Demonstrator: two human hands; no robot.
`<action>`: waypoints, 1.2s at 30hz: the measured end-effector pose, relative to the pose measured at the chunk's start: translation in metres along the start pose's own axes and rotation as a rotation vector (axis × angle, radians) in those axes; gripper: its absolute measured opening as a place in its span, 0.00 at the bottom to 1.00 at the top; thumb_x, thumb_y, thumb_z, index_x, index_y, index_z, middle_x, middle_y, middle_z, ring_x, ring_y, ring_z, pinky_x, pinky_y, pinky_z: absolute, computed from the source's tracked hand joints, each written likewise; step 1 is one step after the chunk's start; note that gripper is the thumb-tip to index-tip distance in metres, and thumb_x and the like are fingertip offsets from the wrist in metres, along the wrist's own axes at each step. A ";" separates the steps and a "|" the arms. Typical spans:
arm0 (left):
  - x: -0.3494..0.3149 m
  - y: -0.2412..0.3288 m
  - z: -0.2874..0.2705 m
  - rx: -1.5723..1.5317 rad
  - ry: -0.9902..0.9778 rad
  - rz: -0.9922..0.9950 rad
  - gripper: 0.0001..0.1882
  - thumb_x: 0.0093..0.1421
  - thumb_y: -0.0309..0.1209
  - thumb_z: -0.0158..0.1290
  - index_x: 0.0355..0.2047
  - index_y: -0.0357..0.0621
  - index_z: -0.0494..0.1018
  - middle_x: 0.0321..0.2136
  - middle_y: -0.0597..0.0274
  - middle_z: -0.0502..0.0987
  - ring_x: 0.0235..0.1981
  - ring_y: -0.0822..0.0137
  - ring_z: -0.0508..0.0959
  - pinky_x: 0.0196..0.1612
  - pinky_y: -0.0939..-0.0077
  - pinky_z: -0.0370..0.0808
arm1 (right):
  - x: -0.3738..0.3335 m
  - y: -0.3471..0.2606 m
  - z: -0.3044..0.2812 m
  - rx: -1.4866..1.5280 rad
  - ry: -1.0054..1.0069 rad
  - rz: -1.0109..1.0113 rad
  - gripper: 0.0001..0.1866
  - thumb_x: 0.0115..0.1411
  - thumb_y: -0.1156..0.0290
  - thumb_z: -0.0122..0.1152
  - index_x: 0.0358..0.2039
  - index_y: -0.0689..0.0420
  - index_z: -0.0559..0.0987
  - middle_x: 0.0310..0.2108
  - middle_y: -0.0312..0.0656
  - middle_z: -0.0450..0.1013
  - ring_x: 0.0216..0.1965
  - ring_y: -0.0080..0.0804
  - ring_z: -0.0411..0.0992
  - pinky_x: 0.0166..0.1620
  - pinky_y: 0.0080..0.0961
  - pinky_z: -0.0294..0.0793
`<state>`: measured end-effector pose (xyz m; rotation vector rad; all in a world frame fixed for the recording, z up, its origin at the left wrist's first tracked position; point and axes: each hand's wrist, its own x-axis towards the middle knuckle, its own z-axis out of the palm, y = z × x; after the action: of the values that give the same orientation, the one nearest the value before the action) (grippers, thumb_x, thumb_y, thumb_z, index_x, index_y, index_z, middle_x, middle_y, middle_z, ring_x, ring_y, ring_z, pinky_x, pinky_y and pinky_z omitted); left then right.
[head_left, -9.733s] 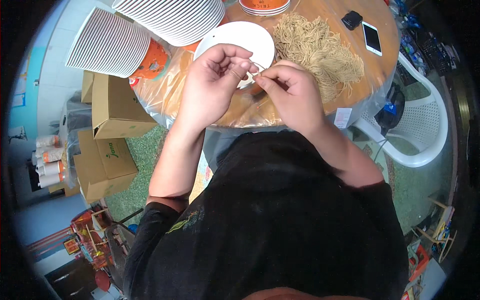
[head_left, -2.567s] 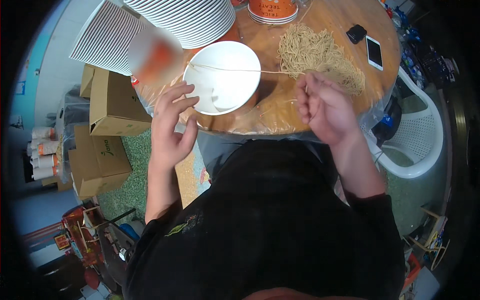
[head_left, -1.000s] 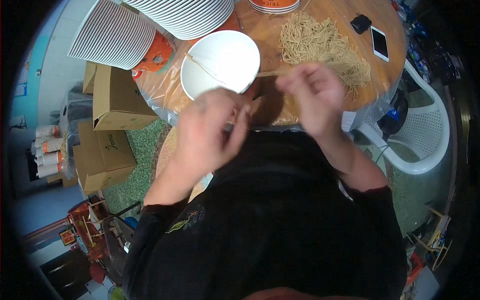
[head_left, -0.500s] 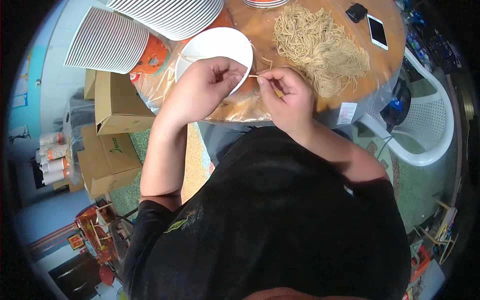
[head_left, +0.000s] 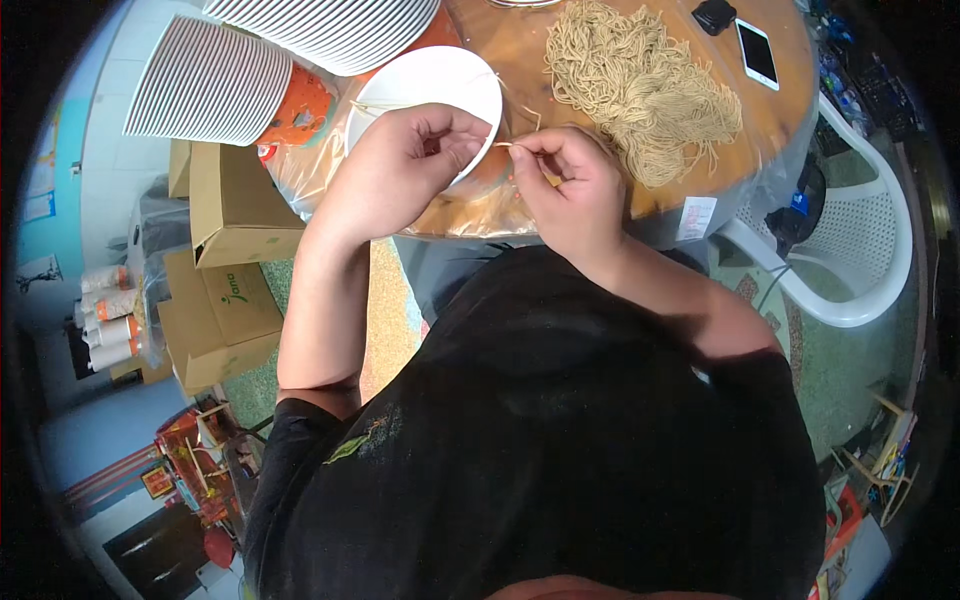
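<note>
A white round tub (head_left: 445, 78) tips its mouth toward me at the table's near edge. My left hand (head_left: 405, 170) is at its near rim, thumb and fingers pinched together on a piece of thin tan cord. Just right of the rim, my right hand (head_left: 575, 185) pinches the short length of cord (head_left: 503, 144) between thumb and forefinger. The cord passes by the rim between my hands; whether it goes through the wall is too small to tell. Another pale strand (head_left: 375, 105) crosses the tub's mouth on the left.
Beyond my right hand lies a heap of tan cord (head_left: 645, 95). Nested white tubs (head_left: 210, 85) stand at the far left. A phone (head_left: 757, 55) and a small black object (head_left: 714, 16) lie far right. Cardboard boxes (head_left: 225, 310) are on the left, a white plastic chair (head_left: 855, 240) right.
The whole view has shifted slightly. Both hands keep their pinches near the tub's rim, and the gap between them has narrowed a little.
</note>
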<state>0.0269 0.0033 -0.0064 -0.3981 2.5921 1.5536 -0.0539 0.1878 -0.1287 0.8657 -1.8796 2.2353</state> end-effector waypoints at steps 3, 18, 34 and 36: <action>0.000 -0.005 0.000 -0.090 -0.004 0.023 0.14 0.78 0.29 0.62 0.57 0.32 0.84 0.41 0.65 0.88 0.40 0.77 0.82 0.45 0.77 0.81 | -0.001 -0.002 0.001 0.007 0.000 0.034 0.06 0.63 0.77 0.79 0.37 0.60 0.87 0.30 0.39 0.83 0.30 0.27 0.81 0.35 0.26 0.79; -0.009 0.019 0.012 0.784 0.331 0.809 0.16 0.53 0.29 0.76 0.42 0.46 0.86 0.44 0.62 0.83 0.46 0.51 0.83 0.50 0.55 0.80 | -0.001 -0.031 -0.013 0.063 -0.057 -0.005 0.05 0.65 0.80 0.77 0.39 0.62 0.86 0.34 0.41 0.83 0.33 0.29 0.83 0.38 0.27 0.82; -0.007 0.019 0.009 0.768 0.187 0.782 0.07 0.61 0.22 0.68 0.40 0.38 0.84 0.47 0.54 0.85 0.49 0.47 0.84 0.52 0.54 0.80 | 0.017 -0.038 -0.023 -0.131 -0.186 -0.272 0.07 0.62 0.77 0.80 0.38 0.59 0.88 0.33 0.41 0.83 0.32 0.34 0.84 0.34 0.30 0.82; -0.003 0.012 0.009 0.628 0.196 0.749 0.07 0.66 0.28 0.68 0.42 0.39 0.83 0.45 0.56 0.84 0.48 0.49 0.85 0.52 0.56 0.81 | 0.018 -0.037 -0.022 -0.126 -0.182 -0.245 0.06 0.63 0.77 0.79 0.38 0.59 0.87 0.34 0.41 0.83 0.32 0.32 0.84 0.34 0.29 0.82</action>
<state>0.0265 0.0169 0.0005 0.5593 3.3920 0.6993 -0.0616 0.2115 -0.0896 1.2390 -1.8451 1.9309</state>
